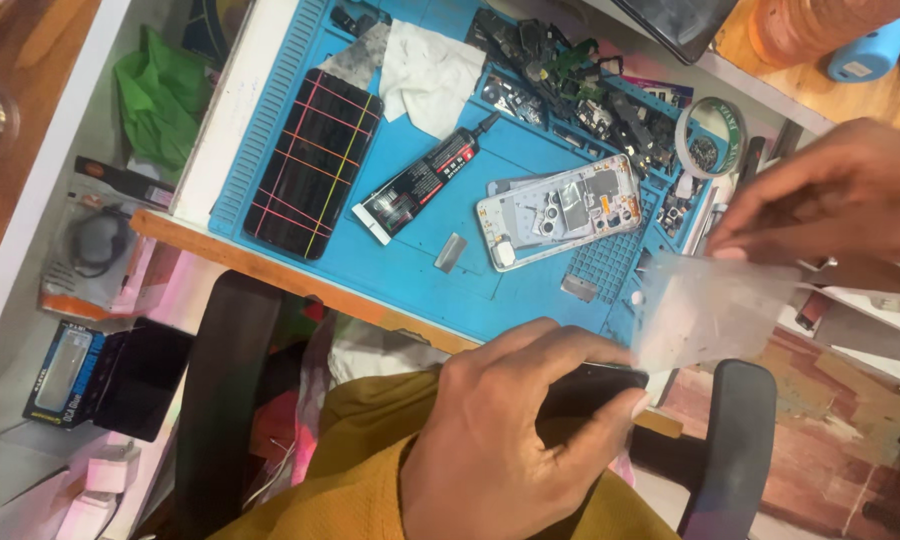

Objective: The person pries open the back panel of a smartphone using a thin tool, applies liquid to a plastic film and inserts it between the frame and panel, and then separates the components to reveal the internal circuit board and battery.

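Note:
My left hand (515,425) grips a dark flat phone panel (585,385) near my lap, below the mat's front edge. My right hand (835,195) pinches the top edge of a clear plastic film (705,310) that peels up and away from that panel. Beyond the hands, on the blue work mat (515,150), lies an opened white phone frame (560,210) with its inner parts showing. A black glue tube (420,182) lies left of the frame. Farther left rests a black phone (315,160) wrapped in several coloured rubber bands.
A white cloth (430,70) and a heap of small dark phone parts (570,75) fill the mat's far side, with a tape roll (710,135) at right. Black chair armrests (225,400) flank my lap. Boxes and packets (90,260) lie on the floor at left.

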